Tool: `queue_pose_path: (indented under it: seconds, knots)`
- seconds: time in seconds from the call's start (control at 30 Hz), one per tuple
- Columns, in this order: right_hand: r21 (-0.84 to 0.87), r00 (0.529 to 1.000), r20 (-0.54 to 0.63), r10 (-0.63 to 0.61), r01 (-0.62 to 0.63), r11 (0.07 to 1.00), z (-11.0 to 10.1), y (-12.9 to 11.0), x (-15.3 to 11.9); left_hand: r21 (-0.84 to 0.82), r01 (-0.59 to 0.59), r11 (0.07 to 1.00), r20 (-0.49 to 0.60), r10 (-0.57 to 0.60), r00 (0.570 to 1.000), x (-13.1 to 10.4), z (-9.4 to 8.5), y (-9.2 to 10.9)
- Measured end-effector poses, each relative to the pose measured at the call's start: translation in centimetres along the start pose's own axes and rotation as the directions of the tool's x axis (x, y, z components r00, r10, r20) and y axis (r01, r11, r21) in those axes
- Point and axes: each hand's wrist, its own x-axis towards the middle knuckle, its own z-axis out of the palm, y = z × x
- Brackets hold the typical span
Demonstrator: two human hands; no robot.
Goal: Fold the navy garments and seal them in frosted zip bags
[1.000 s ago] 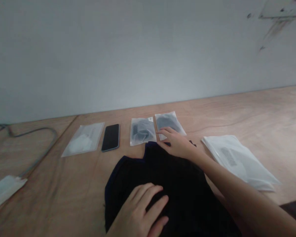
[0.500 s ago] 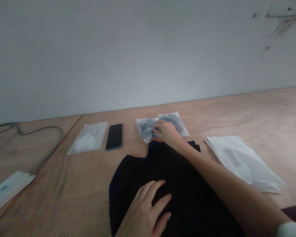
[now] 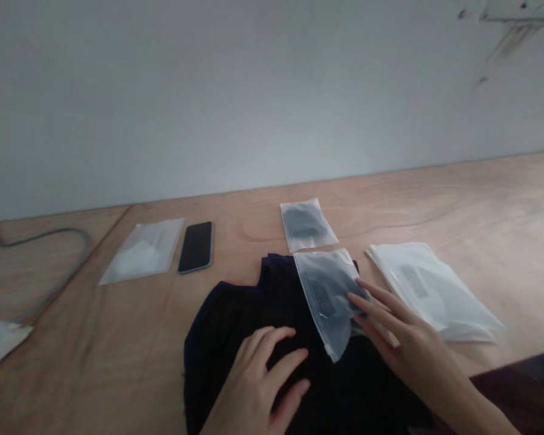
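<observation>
One frosted pouch [image 3: 320, 290] had shifted from the tabletop [image 3: 118, 338] to over the black cloth [image 3: 236, 326]; right hand [image 3: 408, 344], fingers at its edge, grip unclear; left hand [image 3: 258, 383], fingers apart. Repositioning seemed underway, steady support next.

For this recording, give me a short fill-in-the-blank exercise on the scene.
1. Gripping a translucent plastic bag with dark contents is the person's ____.
2. The black, blue-edged cloth lies ____ that bag.
3. In the picture, a flat, whitish plastic pouch lies to the ____ of the rectangular, dark-screened phone.

Missing words: right hand; beneath; left.
</observation>
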Motion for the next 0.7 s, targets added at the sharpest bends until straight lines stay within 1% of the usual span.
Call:
queue_pose_path:
  seconds: [0.1, 0.17, 0.2, 0.27, 0.37, 0.47, 0.53, 0.6, 0.7]
  knots:
    - [0.006, 0.998, 0.05, -0.045, 0.045, 0.999, -0.2, -0.6, -0.8, -0.112, 0.077, 0.991, -0.034, -0.081, 0.996, 1.3, 0.3, 1.3]
    - [-0.016, 0.99, 0.059, -0.125, 0.126, 0.992, -0.3, -1.0, -0.7, -0.212, 0.167, 0.963, 0.0, -0.171, 0.985, 2.4, 0.6, 2.1]
    - [-0.027, 0.984, 0.058, -0.171, 0.173, 0.985, -0.3, -1.2, -0.6, -0.27, 0.226, 0.936, 0.036, -0.224, 0.974, 3.0, 0.7, 2.4]
    - [-0.044, 0.967, 0.045, -0.252, 0.254, 0.966, -0.2, -1.5, -0.5, -0.377, 0.354, 0.856, 0.137, -0.327, 0.935, 4.0, 0.8, 2.8]
    - [-0.048, 0.944, 0.013, -0.329, 0.329, 0.943, 0.0, -1.8, -0.3, -0.472, 0.524, 0.709, 0.329, -0.41, 0.851, 5.2, 0.8, 2.8]
    - [-0.03, 0.92, 0.017, -0.392, 0.392, 0.919, 0.0, -2.2, 0.0, -0.532, 0.663, 0.527, 0.502, -0.435, 0.747, 5.7, 0.9, 2.3]
    - [-0.006, 0.906, 0.042, -0.421, 0.422, 0.907, 0.0, -2.4, 0.2, -0.567, 0.713, 0.413, 0.575, -0.421, 0.701, 5.9, 1.1, 1.9]
    - [0.025, 0.895, 0.057, -0.442, 0.441, 0.897, 0.1, -2.7, 0.4, -0.59, 0.732, 0.34, 0.612, -0.404, 0.68, 6.0, 1.1, 1.6]
    - [0.087, 0.887, 0.06, -0.458, 0.452, 0.888, 0.5, -3.1, 0.5, -0.611, 0.746, 0.266, 0.645, -0.38, 0.664, 6.6, 0.8, 1.2]
